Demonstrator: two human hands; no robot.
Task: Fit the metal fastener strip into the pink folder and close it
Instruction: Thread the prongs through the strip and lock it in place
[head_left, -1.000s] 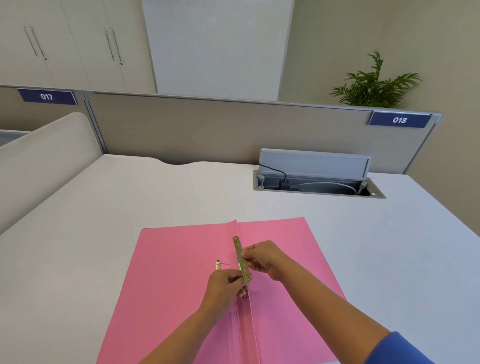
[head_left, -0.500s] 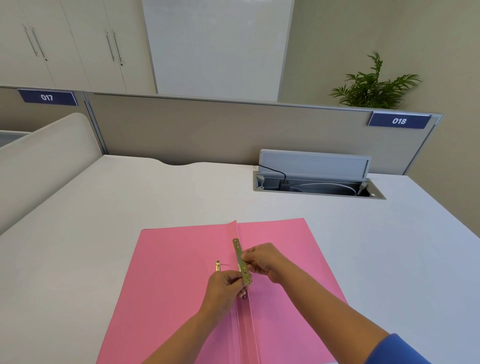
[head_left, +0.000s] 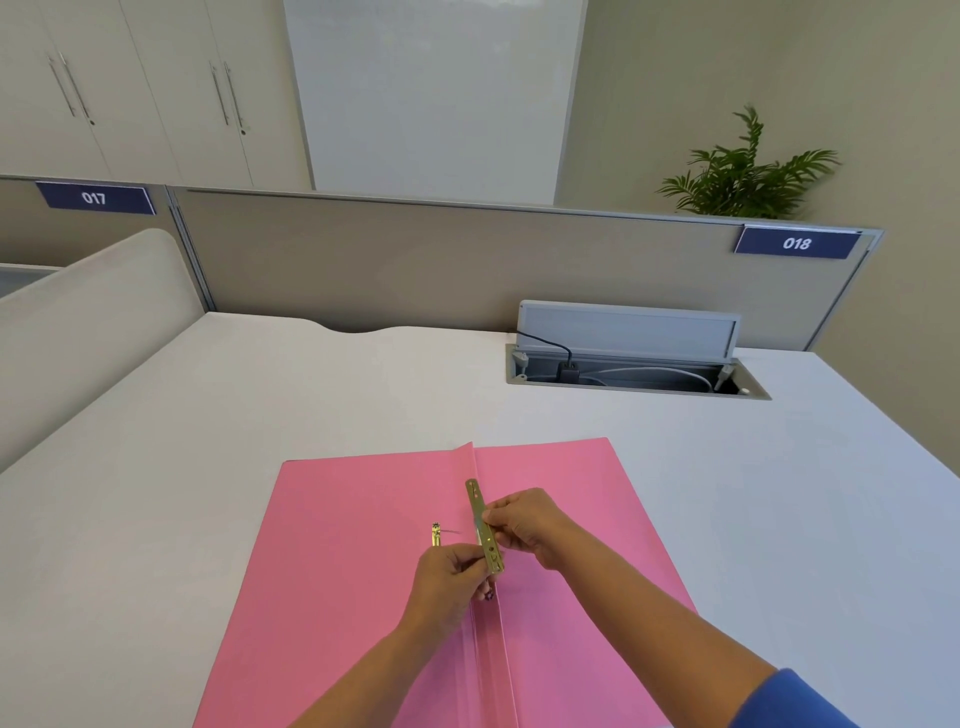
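The pink folder (head_left: 353, 571) lies open and flat on the white desk, spine running toward me. A brass fastener strip (head_left: 479, 506) is held just above the spine, tilted, its far end pointing away. My right hand (head_left: 524, 525) pinches the strip's middle from the right. My left hand (head_left: 452, 577) pinches its near end from the left. A small brass prong piece (head_left: 436, 533) stands up from the folder's left leaf, just left of my hands. A dark hole in the spine shows below the strip's near end.
The white desk (head_left: 311, 395) stretches around the folder. An open cable box (head_left: 634, 364) with wires sits at the back right. Beige partitions stand behind and at the left, with a plant (head_left: 743, 176) beyond.
Both hands and the strip have stayed in nearly the same spot over the spine. Only slight finger shifts along the strip show.
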